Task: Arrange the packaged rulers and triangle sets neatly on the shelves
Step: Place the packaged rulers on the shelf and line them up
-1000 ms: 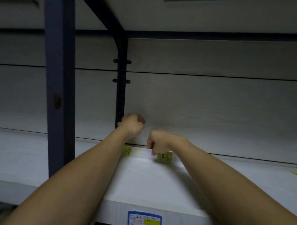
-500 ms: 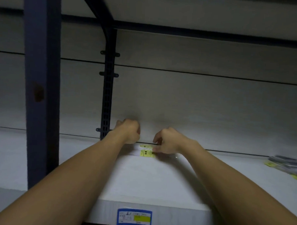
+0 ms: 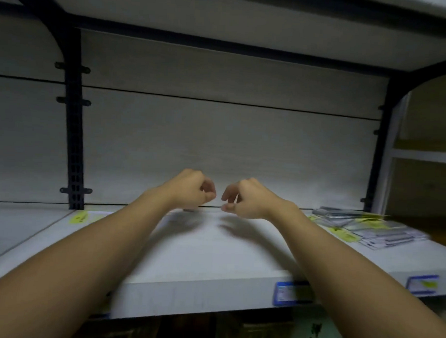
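My left hand [image 3: 193, 190] and my right hand [image 3: 246, 199] hover side by side above the back of the white shelf [image 3: 213, 258], near each other but not touching. Both have the fingers loosely curled and hold nothing. A packaged ruler [image 3: 92, 215] with a yellow label lies flat along the shelf's back edge at my 10 o'clock, partly hidden behind my left forearm. A loose pile of packaged rulers and triangle sets [image 3: 372, 230] lies at my 2 o'clock, near the right post, blurred and fanned out unevenly. Two blue price tags [image 3: 292, 293] sit on the shelf's front edge at 4 o'clock.
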### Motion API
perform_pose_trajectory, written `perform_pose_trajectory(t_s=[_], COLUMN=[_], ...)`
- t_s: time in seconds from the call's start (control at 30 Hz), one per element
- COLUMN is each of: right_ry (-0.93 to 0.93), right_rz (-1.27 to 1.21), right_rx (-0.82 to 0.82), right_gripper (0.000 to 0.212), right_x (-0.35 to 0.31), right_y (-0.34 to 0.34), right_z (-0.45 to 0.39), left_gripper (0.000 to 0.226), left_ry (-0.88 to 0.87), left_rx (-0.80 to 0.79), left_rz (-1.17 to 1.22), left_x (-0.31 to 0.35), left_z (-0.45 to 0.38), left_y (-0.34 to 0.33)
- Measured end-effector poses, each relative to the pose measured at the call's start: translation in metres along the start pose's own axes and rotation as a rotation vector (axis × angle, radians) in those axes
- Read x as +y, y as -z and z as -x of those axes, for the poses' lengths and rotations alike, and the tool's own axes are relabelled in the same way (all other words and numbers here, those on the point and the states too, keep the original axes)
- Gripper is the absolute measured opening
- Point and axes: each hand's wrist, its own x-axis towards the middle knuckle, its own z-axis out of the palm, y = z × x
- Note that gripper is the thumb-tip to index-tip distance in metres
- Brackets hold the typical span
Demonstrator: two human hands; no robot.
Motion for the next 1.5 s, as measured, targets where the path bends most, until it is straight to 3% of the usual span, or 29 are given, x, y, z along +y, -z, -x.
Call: perform_pose_trajectory(t_s=[0.17,0.4,0.87,1.07,1.3,1.5], right_ry=[0.09,0.155,-0.037,-0.087,-0.154,-0.209], right_rz=[-0.02,-0.028,-0.031,0.07,0.224,0.254], right_rx=[0.029,0.017,0.04,0.02,-0.256,-0.365], right_gripper=[0.015,0.022,0.009,0.012,0.011,0.033], right_x=[0.049,0.089,0.169,0.242,0.324,0.348], right_y=[0.02,0.039,0.07,0.109,0.136,0.127], right_z=[0.035,0.062,0.098,0.127,0.148,0.153], left_gripper=[0.016,0.011,0.014,0.013,0.016,0.016], left_ry=[-0.081,-0.044,-0.085,-0.108,-0.088,-0.096], left_rx=[-0.041,-0.058,-0.073,-0.118,-0.133,-0.235], left_rz=[-0.043,-0.048,0.037,-0.002,-0.039,-0.018], left_x=[0.07,0.112,0.16,0.202,0.276,0.331], left_z=[-0.015,-0.025,-0.068,-0.091,-0.124,-0.144], left_y=[-0.016,-0.033,-0.053,-0.067,-0.092,-0.124])
